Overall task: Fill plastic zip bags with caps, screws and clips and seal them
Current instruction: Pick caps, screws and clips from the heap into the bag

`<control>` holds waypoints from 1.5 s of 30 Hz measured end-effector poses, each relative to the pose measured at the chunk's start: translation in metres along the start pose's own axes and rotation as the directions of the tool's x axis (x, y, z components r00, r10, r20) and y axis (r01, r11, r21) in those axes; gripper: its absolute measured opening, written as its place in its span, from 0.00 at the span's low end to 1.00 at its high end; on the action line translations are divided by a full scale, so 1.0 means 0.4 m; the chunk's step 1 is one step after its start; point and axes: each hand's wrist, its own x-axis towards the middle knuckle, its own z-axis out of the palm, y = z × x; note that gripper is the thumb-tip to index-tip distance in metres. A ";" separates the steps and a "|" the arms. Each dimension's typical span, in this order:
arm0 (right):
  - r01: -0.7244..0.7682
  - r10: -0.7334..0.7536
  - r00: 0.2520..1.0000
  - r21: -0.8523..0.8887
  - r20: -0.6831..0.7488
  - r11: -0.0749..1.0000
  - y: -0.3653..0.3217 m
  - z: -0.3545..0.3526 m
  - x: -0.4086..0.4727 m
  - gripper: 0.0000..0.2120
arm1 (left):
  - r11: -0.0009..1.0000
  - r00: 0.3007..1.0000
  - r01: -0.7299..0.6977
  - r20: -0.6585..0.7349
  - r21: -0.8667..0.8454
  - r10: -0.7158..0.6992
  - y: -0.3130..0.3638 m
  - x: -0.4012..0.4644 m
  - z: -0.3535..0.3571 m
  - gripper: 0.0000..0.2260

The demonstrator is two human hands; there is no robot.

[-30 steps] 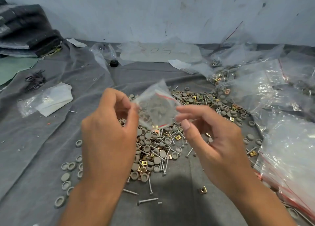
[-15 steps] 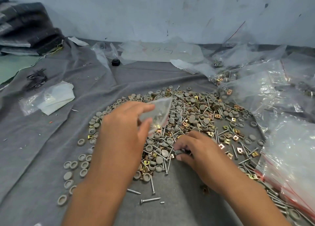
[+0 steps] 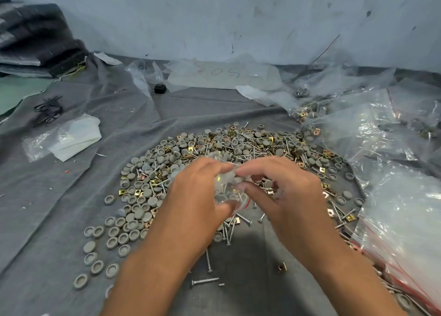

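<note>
Fingers (image 3: 241,172) of the right hand (image 3: 284,196) are curled and meet the mouth of the small zip bag (image 3: 229,191), pinching something grey at its opening; whether it is a cap cannot be told. Half a second ago that hand was down at 6 o'clock of the pile of caps, screws and clips (image 3: 238,148), picking; it has since come up to the bag. The left hand (image 3: 198,196) grips the bag from its 9 o'clock side, thumb and fingers wrapped round the film, having lowered it from chest height a second ago to just above the near edge of the pile. Judgement: a picked part is being loaded, so filling is under way and sealing is not yet due. Loose caps (image 3: 112,241) lie at 8 o'clock on the grey cloth (image 3: 59,208); filled bags (image 3: 405,220) lie at 3 o'clock.
</note>
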 end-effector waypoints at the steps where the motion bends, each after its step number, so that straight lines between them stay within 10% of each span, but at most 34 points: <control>1: 0.006 -0.005 1.000 -0.046 0.009 0.999 0.001 0.007 0.001 0.08 | 1.000 1.000 0.001 -0.003 -0.011 -0.001 0.001 -0.001 -0.001 0.27; 11: -0.134 0.135 0.990 0.017 -0.037 0.991 0.024 0.015 0.001 0.04 | 0.991 0.982 0.063 -0.170 -0.122 -0.084 0.001 0.000 -0.024 0.27; 16: -0.220 0.295 0.847 -0.212 0.443 0.952 0.045 0.041 -0.036 0.08 | 0.947 0.829 0.077 -0.507 -0.312 -0.234 -0.015 0.002 -0.070 0.25; 37: 0.023 0.153 0.830 -0.306 0.536 0.952 0.005 0.083 -0.045 0.07 | 0.988 0.936 0.074 -0.333 -0.135 -0.116 -0.010 0.003 -0.049 0.26; 45: -0.215 0.222 0.878 -0.066 0.424 0.974 0.030 0.075 -0.045 0.02 | 0.988 0.940 0.083 -0.319 -0.133 -0.122 -0.010 0.000 -0.055 0.26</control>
